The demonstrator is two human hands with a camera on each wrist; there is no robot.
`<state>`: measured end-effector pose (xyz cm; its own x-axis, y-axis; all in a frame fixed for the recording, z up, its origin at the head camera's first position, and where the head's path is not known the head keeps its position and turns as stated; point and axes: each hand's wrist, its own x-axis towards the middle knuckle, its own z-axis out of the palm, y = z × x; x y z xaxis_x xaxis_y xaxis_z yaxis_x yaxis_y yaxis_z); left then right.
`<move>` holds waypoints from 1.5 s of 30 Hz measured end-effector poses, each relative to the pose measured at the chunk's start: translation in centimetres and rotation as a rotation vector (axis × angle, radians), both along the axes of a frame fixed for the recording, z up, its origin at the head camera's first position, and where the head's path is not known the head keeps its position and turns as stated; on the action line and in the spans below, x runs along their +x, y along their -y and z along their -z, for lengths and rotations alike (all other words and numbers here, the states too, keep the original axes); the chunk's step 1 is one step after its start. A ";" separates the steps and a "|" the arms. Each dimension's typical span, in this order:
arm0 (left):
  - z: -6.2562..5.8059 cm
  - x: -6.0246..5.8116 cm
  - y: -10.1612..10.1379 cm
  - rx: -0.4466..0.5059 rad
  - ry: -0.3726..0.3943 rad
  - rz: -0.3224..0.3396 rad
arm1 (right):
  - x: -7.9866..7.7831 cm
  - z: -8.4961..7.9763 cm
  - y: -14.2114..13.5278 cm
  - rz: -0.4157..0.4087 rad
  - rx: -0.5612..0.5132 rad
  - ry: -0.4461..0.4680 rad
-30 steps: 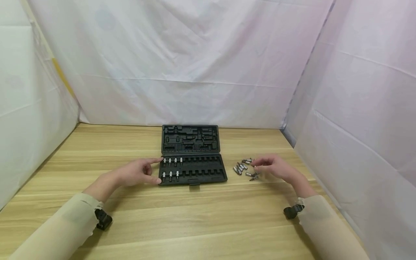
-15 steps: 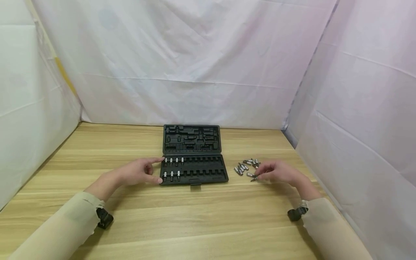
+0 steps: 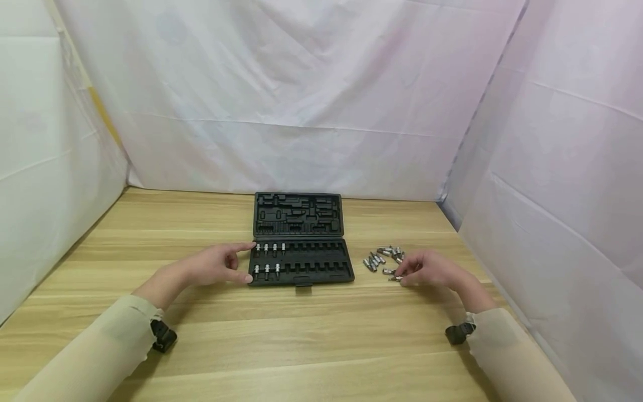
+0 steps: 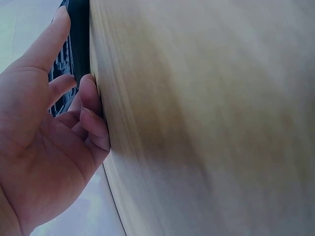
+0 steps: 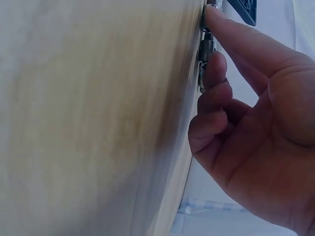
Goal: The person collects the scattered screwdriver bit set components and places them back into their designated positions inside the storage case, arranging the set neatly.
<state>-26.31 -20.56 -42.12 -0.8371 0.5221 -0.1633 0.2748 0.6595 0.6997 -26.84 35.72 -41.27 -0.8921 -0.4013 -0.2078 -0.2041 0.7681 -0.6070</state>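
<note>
The bit [image 3: 394,278] at the right hand's [image 3: 429,268] fingertips lies to the right of the open case [image 3: 329,276] on the worktop [image 3: 311,340], its long axis roughly left to right, thin end pointing left. That hand's fingers curl inward, touching it; whether they pinch it I cannot tell. Loose bits [image 3: 374,259] nearby lie at mixed angles. Seven slotted bits [image 3: 274,248] point their dark ends toward the person. The left hand [image 3: 216,265] spreads thumb and forefinger against the case's left end, without gripping.

Cream sleeves [image 3: 95,346] are worn with black wrist cameras [image 3: 164,336].
</note>
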 end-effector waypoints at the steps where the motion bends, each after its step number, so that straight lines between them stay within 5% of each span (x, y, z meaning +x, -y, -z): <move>1: 0.0 0.0 0.0 -0.001 0.001 0.000 | 0.0 0.0 0.1 -0.001 0.006 -0.006; 11: 0.0 0.0 0.0 -0.002 0.005 -0.002 | 0.1 -0.1 0.6 0.059 0.040 -0.022; 29: -0.1 0.0 0.0 0.002 0.009 0.000 | -1.0 -0.3 3.7 0.163 -0.237 0.052; 45: 0.2 -0.3 0.1 0.007 0.007 0.002 | -2.5 -1.4 8.7 0.106 -0.493 0.151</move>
<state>-26.59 -20.63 -42.35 -0.8352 0.5245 -0.1655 0.2711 0.6544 0.7058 -29.36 27.04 -39.88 -0.9077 -0.3930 -0.1469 -0.0227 0.3956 -0.9182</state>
